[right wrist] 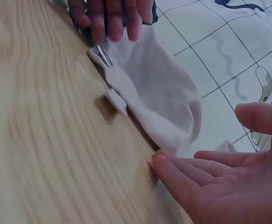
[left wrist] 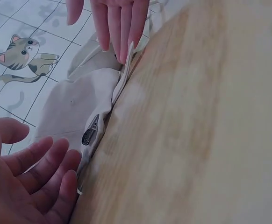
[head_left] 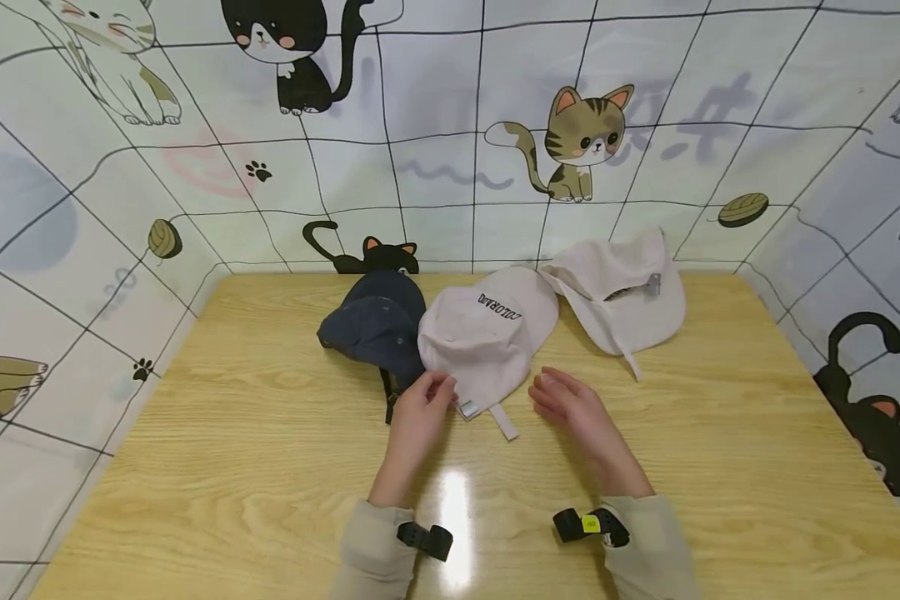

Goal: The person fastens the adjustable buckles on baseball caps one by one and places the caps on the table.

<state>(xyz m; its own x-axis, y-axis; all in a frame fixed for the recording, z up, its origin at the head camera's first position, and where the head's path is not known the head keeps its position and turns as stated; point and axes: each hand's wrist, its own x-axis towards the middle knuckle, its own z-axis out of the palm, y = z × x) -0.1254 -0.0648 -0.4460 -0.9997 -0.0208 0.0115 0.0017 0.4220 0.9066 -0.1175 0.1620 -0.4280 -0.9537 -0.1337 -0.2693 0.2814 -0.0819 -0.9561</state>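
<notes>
A pale pink cap (head_left: 472,342) with dark COLORADO lettering lies in the middle of the table, its brim pointing to the upper right. Its strap end (head_left: 505,422) sticks out toward me, and a metal buckle (left wrist: 90,130) shows at the back edge. My left hand (head_left: 423,408) is at the cap's near left edge with loosely bent fingers; whether they touch the fabric I cannot tell. To the right of the cap, my right hand (head_left: 581,412) has its fingers extended and holds nothing, its palm turned toward the cap in the right wrist view.
A dark navy cap (head_left: 378,321) lies directly left of the pink one, its black strap hanging toward me. Behind on the right, another pale cap (head_left: 630,292) leans by the cat-printed backdrop (head_left: 435,175). All lie on a wood-grain table (head_left: 255,467).
</notes>
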